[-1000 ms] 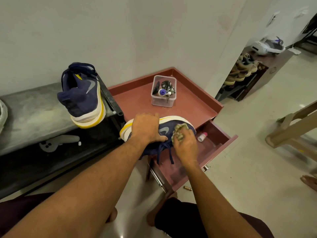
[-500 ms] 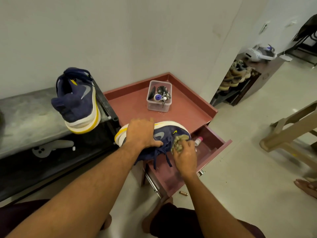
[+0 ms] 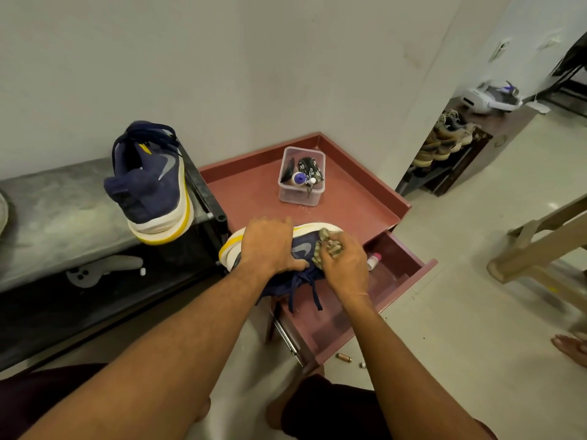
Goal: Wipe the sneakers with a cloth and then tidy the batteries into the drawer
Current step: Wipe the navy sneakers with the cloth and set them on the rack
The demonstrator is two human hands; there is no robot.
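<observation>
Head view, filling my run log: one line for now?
left hand holds navy sneaker | right hand presses cloth on it | drawer open

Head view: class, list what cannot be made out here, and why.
Held sneaker: middle hidden under the left hand, toe partly under the cloth and right hand.
Drawer: part of its inside hidden behind the sneaker and right hand.
Floor batteries: too small to tell their type.

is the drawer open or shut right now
Open. The drawer is pulled well out from under the cabinet top; its inside floor shows, with a small pink-capped bottle lying in it.
</observation>
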